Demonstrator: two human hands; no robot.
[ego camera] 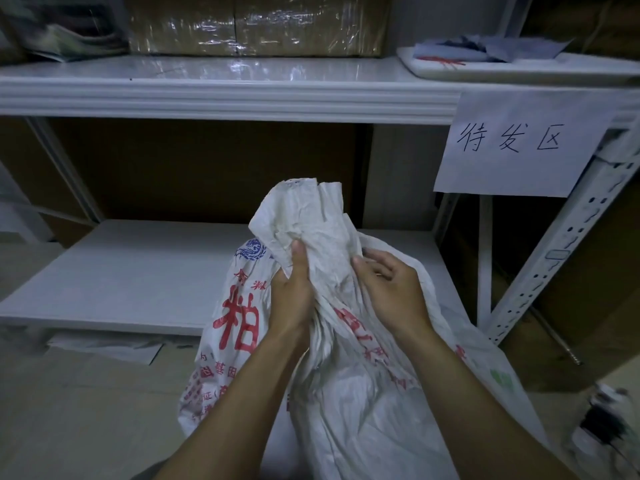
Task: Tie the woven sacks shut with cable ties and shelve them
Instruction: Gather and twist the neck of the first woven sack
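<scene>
Woven sack [363, 393], white with red print, stands lower centre of frame, in front of the lower shelf [138, 271]. Left hand [291, 292] grips its bunched neck, thumb up. Right hand [391, 289] at neck's right side, fingers curled on fabric; grip unclear. Paper sign [512, 143] hangs upper right.

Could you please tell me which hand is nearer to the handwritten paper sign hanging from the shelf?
Right. The right hand is below and left of the paper sign; the left hand grips the sack farther left.
</scene>
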